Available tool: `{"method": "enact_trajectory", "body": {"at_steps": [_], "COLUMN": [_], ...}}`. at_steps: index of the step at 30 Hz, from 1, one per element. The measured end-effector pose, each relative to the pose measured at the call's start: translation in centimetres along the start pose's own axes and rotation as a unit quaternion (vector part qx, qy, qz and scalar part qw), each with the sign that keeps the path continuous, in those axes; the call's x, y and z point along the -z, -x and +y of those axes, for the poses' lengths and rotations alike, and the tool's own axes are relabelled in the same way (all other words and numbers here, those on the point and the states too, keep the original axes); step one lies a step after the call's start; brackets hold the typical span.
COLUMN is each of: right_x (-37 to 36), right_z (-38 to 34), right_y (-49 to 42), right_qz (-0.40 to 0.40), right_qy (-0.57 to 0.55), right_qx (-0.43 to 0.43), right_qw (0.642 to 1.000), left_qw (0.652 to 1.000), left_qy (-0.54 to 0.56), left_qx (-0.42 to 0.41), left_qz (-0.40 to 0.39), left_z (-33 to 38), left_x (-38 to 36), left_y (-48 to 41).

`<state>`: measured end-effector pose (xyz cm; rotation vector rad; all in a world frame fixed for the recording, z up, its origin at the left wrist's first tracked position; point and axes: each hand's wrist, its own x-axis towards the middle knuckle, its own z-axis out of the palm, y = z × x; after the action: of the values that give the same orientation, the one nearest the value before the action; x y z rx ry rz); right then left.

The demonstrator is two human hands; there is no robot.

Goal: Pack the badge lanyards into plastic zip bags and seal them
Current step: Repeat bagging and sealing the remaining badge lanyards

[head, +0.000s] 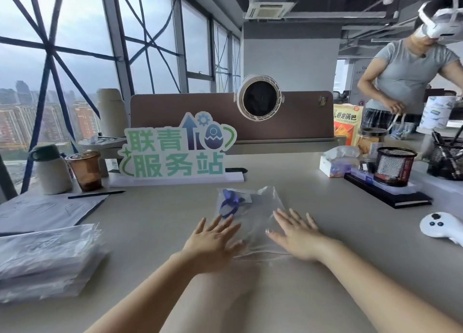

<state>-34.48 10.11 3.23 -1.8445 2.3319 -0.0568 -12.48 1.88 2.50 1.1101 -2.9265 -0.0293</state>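
Observation:
A clear plastic zip bag lies flat on the beige table in front of me. A coiled blue badge lanyard sits inside its far left part. My left hand rests palm down, fingers spread, on the bag's near left edge. On the bag's near right side my right hand lies flat too, fingers apart. Neither hand grips anything. The bag's zip strip runs between the two hands near my wrists.
A stack of empty plastic bags lies at the left, papers and a pen behind it. A green sign, cups, a tissue box, mesh pen holders and a white controller ring the table. A person stands at the far right.

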Motion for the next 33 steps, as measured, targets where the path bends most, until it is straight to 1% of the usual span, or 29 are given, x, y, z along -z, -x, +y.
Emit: {"method": "enact_trajectory", "body": {"at_steps": [1,2,5,6,9,10,11,13,14,15,16,18,19,20,22,23,24,25,27,28,29,30,32,33], "right_x": [0.4,0.4,-1.1,-1.0,0.5,0.8,0.6,-0.5,-0.6,-0.3,0.3,1.6,1.8,1.7,0.3,-0.2,-0.2,0.4,1.8,2.3,2.5,2.2,0.8,0.2], "right_z": [0.0,-0.1,-0.1,0.0,0.3,0.2,0.1,0.1,0.2,0.3,0.4,0.5,0.4,0.3,0.4,0.6,0.8,1.1,1.4,1.5,1.5,1.6,1.7,1.9], "right_y": [-0.5,-0.9,-1.6,-1.9,-3.6,-4.0,-4.4,-4.9,-5.2,-5.6,-6.2,-7.8,-8.6,-9.1,-9.8,-10.0,-10.2,-10.6,-11.9,-12.6,-13.3,-13.9,-14.5,-14.7], "right_qz": [0.019,0.018,-0.058,-0.058,0.007,0.015,0.004,-0.052,-0.07,-0.072,-0.058,-0.002,0.019,0.02,-0.033,-0.059,-0.061,-0.039,0.057,0.102,0.119,0.099,-0.007,-0.043], "right_qy": [-0.005,-0.004,0.037,0.036,-0.005,-0.009,-0.001,0.037,0.049,0.049,0.041,0.016,0.01,0.012,0.032,0.034,0.025,0.01,-0.015,-0.016,-0.01,-0.001,0.026,0.035], "right_qx": [0.004,0.013,0.022,0.017,0.015,0.021,0.03,0.034,0.027,0.018,0.01,0.003,0.009,0.019,0.028,0.024,0.024,0.024,0.031,0.037,0.045,0.052,0.047,0.041], "right_qw": [1.0,1.0,0.997,0.998,1.0,1.0,1.0,0.997,0.996,0.996,0.997,1.0,1.0,1.0,0.999,0.997,0.998,0.999,0.998,0.994,0.992,0.994,0.999,0.998], "left_qw": [1.0,1.0,0.998,0.999,0.998,0.998,0.999,0.999,0.998,0.998,0.999,0.999,0.998,0.999,0.999,0.999,0.999,0.999,0.992,0.987,0.988,0.992,0.998,0.998], "left_qy": [0.008,0.009,-0.002,0.005,0.028,0.032,0.027,0.005,0.006,0.014,0.021,0.029,0.032,0.029,0.01,0.007,0.014,0.025,0.031,0.026,0.02,0.017,0.017,0.026], "left_qx": [0.003,0.005,0.019,0.025,0.025,0.024,0.023,0.027,0.032,0.034,0.033,0.028,0.03,0.033,0.035,0.033,0.031,0.03,0.036,0.042,0.046,0.049,0.056,0.059], "left_qz": [0.018,0.015,-0.059,-0.048,0.044,0.048,0.032,-0.033,-0.049,-0.044,-0.024,0.028,0.039,0.03,-0.028,-0.043,-0.028,0.013,0.12,0.151,0.149,0.116,0.009,-0.022], "left_z": [-0.3,-0.4,-0.2,-0.3,-0.9,-1.1,-1.1,-0.9,-0.9,-1.0,-1.1,-1.6,-1.8,-1.9,-1.9,-2.0,-2.1,-2.2,-2.6,-2.9,-3.1,-3.3,-3.3,-3.4], "left_x": [0.2,0.2,-1.1,-1.1,0.2,0.5,0.4,-0.7,-1.2,-1.3,-1.0,-0.2,0.1,0.0,-0.8,-1.0,-0.9,-0.3,1.0,1.5,1.5,1.0,-0.7,-1.3], "left_y": [-0.6,-1.1,-1.6,-1.9,-3.8,-4.6,-5.2,-5.9,-6.1,-6.4,-7.0,-8.4,-9.2,-9.8,-10.6,-10.8,-11.0,-11.4,-12.8,-13.6,-14.3,-14.8,-15.3,-15.5]}}
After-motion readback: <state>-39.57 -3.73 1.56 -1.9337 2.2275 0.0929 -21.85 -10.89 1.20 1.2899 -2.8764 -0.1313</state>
